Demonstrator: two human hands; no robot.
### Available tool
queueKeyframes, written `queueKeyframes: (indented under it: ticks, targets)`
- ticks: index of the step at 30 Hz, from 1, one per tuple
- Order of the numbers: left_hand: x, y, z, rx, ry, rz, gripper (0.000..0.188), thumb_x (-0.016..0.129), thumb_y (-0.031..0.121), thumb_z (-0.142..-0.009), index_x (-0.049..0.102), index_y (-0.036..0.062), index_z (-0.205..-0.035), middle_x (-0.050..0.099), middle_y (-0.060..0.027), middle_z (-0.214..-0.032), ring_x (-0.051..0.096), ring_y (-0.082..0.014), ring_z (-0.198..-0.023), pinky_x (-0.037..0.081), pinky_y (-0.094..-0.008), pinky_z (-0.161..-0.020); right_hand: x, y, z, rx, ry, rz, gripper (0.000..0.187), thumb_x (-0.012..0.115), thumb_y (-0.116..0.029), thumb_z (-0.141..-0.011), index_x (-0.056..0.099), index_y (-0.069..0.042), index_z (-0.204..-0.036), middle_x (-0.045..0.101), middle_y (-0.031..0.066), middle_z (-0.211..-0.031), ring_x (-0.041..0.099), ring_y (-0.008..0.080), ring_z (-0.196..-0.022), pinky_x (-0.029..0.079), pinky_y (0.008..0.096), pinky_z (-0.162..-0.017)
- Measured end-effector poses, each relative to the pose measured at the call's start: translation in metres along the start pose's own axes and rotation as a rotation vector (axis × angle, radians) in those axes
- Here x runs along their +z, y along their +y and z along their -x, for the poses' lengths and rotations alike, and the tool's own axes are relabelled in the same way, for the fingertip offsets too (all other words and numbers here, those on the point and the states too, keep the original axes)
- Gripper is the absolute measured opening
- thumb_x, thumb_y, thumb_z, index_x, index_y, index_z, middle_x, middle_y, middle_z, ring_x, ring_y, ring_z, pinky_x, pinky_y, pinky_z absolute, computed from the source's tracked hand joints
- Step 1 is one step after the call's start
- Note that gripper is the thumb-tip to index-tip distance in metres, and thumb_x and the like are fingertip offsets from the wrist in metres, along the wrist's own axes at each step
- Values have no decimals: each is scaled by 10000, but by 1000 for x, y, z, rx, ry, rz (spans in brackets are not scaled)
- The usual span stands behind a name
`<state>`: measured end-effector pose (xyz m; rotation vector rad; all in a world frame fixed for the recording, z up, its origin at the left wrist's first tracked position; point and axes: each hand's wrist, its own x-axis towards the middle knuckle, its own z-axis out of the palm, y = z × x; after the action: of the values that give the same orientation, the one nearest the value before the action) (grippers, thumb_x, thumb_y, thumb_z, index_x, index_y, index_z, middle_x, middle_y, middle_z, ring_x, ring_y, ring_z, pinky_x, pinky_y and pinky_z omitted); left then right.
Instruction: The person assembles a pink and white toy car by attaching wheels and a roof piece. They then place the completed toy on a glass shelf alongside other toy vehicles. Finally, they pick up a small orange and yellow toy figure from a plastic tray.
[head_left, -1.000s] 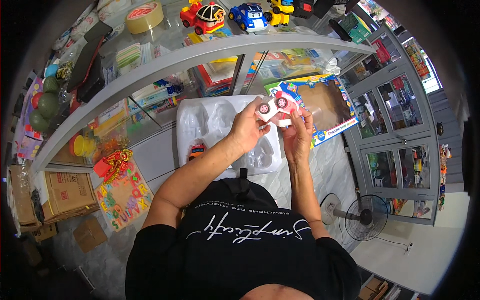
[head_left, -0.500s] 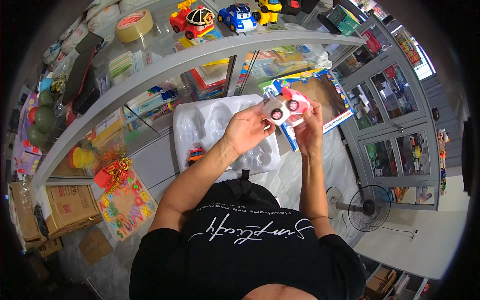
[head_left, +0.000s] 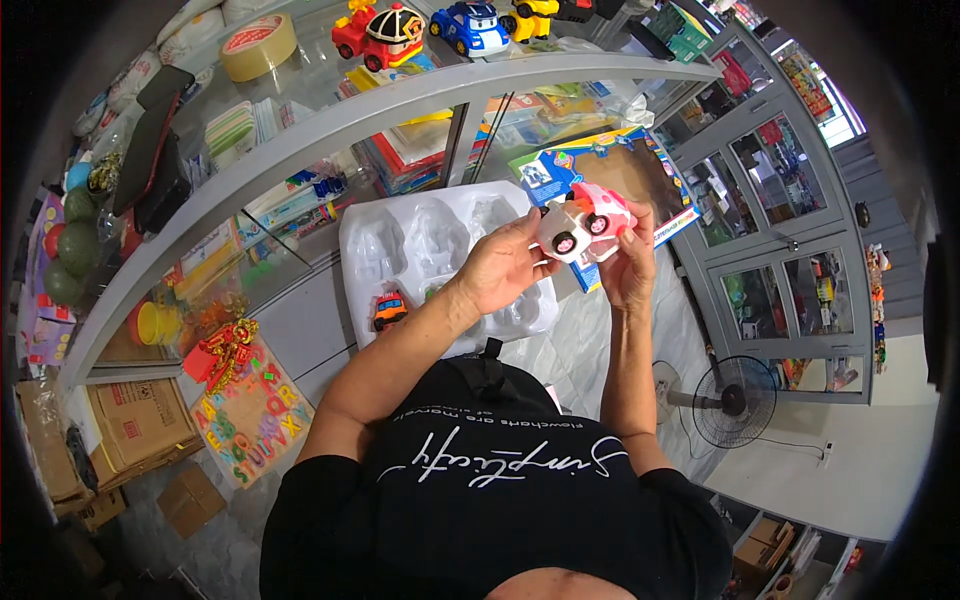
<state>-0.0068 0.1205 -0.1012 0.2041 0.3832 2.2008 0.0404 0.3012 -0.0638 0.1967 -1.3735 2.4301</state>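
Note:
Between both hands I hold a pink and white toy car (head_left: pixel 590 222), tilted with its dark wheels showing. My left hand (head_left: pixel 500 262) grips its white end, with fingers closed around it. At the pink end, my right hand (head_left: pixel 630 258) pinches it between thumb and fingers. Below my left forearm lies a white plastic tray (head_left: pixel 362 235) with moulded hollows. An orange toy car (head_left: pixel 389 311) sits in one of them; something green beside it is mostly hidden by my arm. Behind my hands leans an open blue and yellow toy box (head_left: pixel 664 170) with a window.
On the glass counter (head_left: pixel 330 95) stand a red toy fire truck (head_left: pixel 380 36), a blue toy car (head_left: pixel 470 28), a yellow toy vehicle (head_left: pixel 528 18) and a tape roll (head_left: pixel 258 47). A fan (head_left: pixel 734 402) is at the right, cardboard boxes (head_left: pixel 140 420) at the left.
The toy car has shifted slightly right and turned, showing more of its pink side and its wheels. Both hands have moved a little with it and still hold it.

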Motion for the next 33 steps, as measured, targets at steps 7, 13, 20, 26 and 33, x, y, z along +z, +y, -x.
queueKeyframes:
  ticks: [7, 13, 20, 26, 33]
  targets:
    - [-14, 3, -3, 32, 126, -382, 412, 460, 404, -989, 498, 160, -1318, 588, 1, -1172, 548, -152, -1052, 414, -351, -911, 26, -14, -9, 5, 31, 328, 341, 685, -51, -815, 524, -18, -1114, 628, 95, -1033, 608, 159, -968, 468, 292, -864]
    - [4, 44, -1, 184, 38, -657, 554, 561, 402, -941, 427, 103, -1388, 532, -15, -1202, 520, -130, -1080, 399, -320, -931, 48, -42, -30, 114, -133, 707, 285, 710, -83, -819, 559, -13, -1050, 638, 53, -958, 605, 107, -846, 474, 253, -741]
    - [20, 60, -4, 132, -66, -591, 668, 740, 130, -828, 391, 54, -1393, 547, -54, -1236, 546, -172, -1134, 434, -338, -994, 64, -41, -46, 36, -200, 825, 439, 691, -292, -877, 556, 8, -1169, 649, 93, -928, 588, 111, -773, 485, 263, -678]
    - [26, 59, -6, 235, -76, -389, 530, 699, 107, -857, 447, 65, -1322, 553, -65, -1244, 530, -200, -1183, 425, -399, -1024, 57, -42, -20, 86, -78, 592, 488, 661, -324, -897, 508, -15, -1242, 623, 81, -978, 570, 121, -894, 467, 276, -790]
    - [42, 41, -16, 244, -69, -446, 525, 688, 97, -862, 438, 81, -1323, 553, -72, -1238, 543, -201, -1155, 460, -386, -948, 46, -18, 16, 82, -8, 456, 491, 688, -236, -879, 472, -34, -1271, 600, 65, -1037, 575, 130, -935, 471, 268, -795]
